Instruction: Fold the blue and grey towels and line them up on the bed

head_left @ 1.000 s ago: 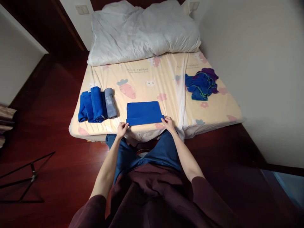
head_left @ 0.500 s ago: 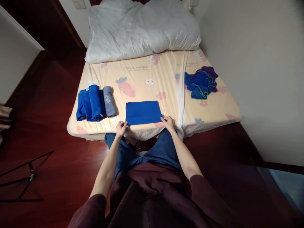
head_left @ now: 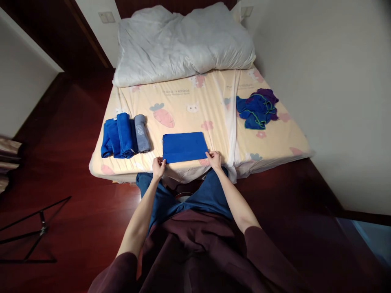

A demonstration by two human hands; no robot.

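Observation:
A blue towel (head_left: 185, 146), folded into a flat rectangle, lies near the front edge of the bed. My left hand (head_left: 158, 167) pinches its near left corner. At the near right corner, my right hand (head_left: 214, 159) has thumb and fingers closed on the cloth. A small white tag shows on the towel's left side. To the left lie several rolled or folded blue towels (head_left: 124, 134), with a grey rolled towel (head_left: 142, 133) beside them that bears pale lettering.
Crumpled blue and purple cloths (head_left: 258, 109) with green edging lie on the bed's right side. A white quilt (head_left: 183, 42) is bunched at the head of the patterned bed sheet (head_left: 183, 110). Black stand legs (head_left: 42, 230) are on the floor at left.
The view has tilted up slightly, so everything sits a little lower. Both hands stay at the towel's near corners, and the towel looks the same.

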